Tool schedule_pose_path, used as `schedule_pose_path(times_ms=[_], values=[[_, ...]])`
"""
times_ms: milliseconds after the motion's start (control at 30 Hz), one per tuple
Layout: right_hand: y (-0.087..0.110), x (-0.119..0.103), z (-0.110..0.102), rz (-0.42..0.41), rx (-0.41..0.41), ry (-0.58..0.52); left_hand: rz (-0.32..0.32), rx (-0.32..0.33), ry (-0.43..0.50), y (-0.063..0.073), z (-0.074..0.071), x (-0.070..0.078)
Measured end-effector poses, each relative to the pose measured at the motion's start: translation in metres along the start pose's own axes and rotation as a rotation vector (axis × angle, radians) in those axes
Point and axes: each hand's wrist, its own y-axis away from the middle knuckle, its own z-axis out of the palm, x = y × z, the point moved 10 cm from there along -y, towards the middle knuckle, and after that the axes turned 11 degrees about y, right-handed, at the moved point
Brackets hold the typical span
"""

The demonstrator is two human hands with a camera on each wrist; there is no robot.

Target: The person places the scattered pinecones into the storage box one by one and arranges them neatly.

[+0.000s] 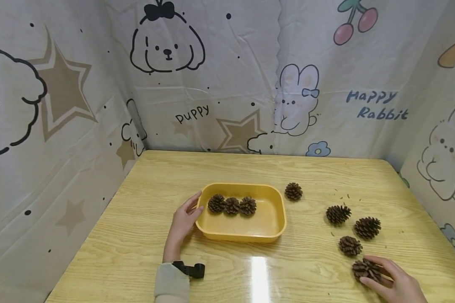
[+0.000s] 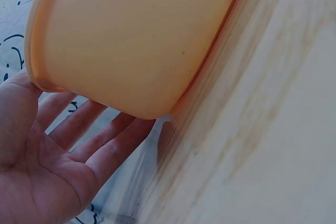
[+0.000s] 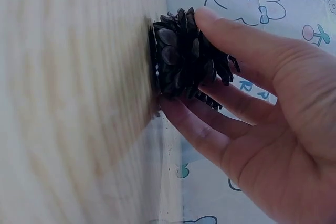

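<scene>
A yellow plastic tray point(image 1: 265, 214) sits on the table with three pine cones point(image 1: 232, 206) in a row inside it. My left hand point(image 1: 185, 214) holds the tray's left end, thumb at the rim; the left wrist view shows the fingers point(image 2: 113, 135) against its outer wall. At the near right, my right hand point(image 1: 396, 280) grips a brown pine cone point(image 1: 365, 270) between thumb and fingers. In the right wrist view this pine cone point(image 3: 181, 56) is at the tabletop, thumb on one side and fingers on the other.
Beyond the held one lie more pine cones: one point(image 1: 350, 246) close by, one point(image 1: 368, 228) to its right, another point(image 1: 338, 215) farther back. A further pine cone point(image 1: 293, 191) lies off the tray's far right corner. Printed cloth point(image 1: 212, 92) hangs around the wooden table point(image 1: 136, 235).
</scene>
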Motion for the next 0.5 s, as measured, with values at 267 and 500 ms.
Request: schedule_pose_path(times_ms=[267, 500], values=[[-0.0008, -0.0003, -0.0013, 0.001, 0.025, 0.011, 0.002, -0.008, 0.003, 0.0024, 0.0008, 0.0028], [0.0004, -0.0057, -0.0048, -0.010, 0.074, -0.004, 0.012, -0.017, 0.009, 0.0022, 0.0017, 0.0039]])
